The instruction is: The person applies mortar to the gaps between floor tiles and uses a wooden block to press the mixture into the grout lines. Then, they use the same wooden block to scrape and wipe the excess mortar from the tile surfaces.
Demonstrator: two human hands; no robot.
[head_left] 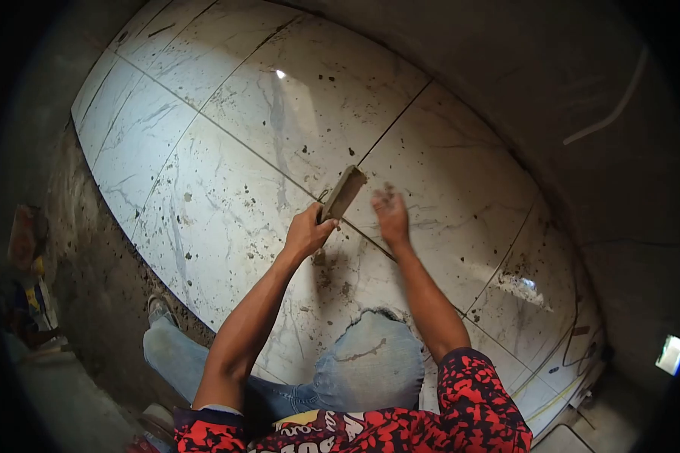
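Note:
My left hand grips a flat, rectangular, mud-coloured tool by its near end. The tool is tilted above the joint where several tiles meet, and its far end points up and to the right. Just right of it, my right hand hovers over the tiles with its fingers apart, slightly smeared by motion, and holds nothing. White marbled floor tiles lie under both hands, with dark joints between them and bits of dirt or mortar scattered on top.
Bare, rough ground borders the tiles on the left, where a reddish block lies. A dark wall rises beyond the tiles on the right. Thin cords run at the lower right. My jeans-clad knee is near the bottom.

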